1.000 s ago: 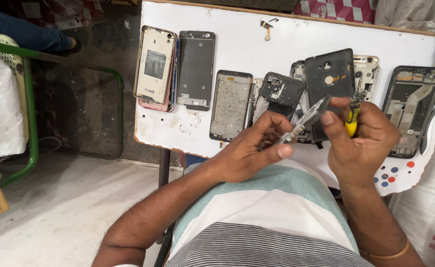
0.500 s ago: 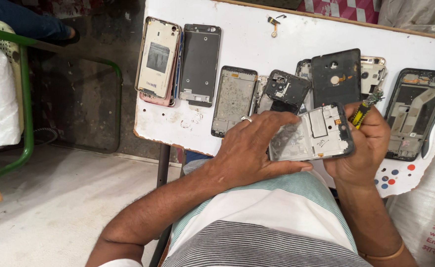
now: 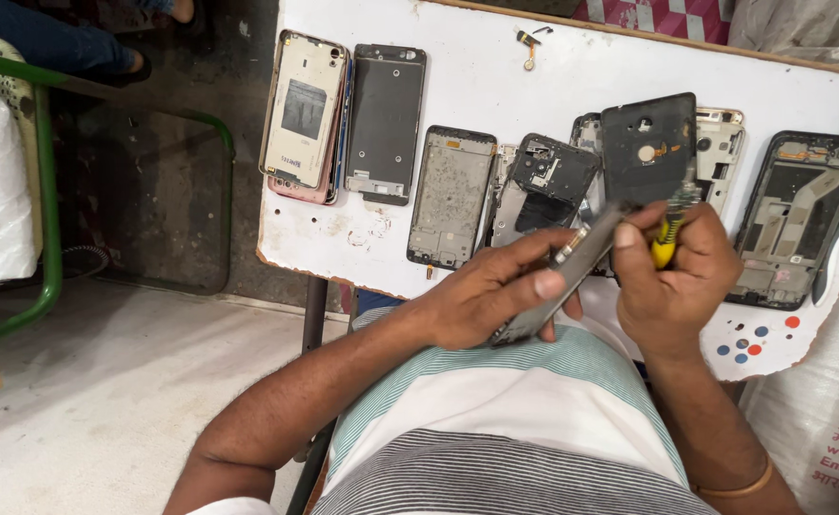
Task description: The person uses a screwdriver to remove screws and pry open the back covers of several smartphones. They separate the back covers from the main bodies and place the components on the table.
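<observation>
Several stripped phone frames lie along the white worktable. At its near edge, left hand clasps a grey phone chassis edge-on; right hand pinches its top end while gripping a yellow-handled screwdriver.

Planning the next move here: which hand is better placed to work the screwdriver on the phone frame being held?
Right. The right hand already grips the yellow-handled screwdriver, its thumb at the phone frame. The left hand is occupied holding that frame edge-on.

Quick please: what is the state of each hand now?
Left hand: closed on the phone frame, held edge-on.
Right hand: closed on the yellow-handled screwdriver, fingers touching the frame.
</observation>
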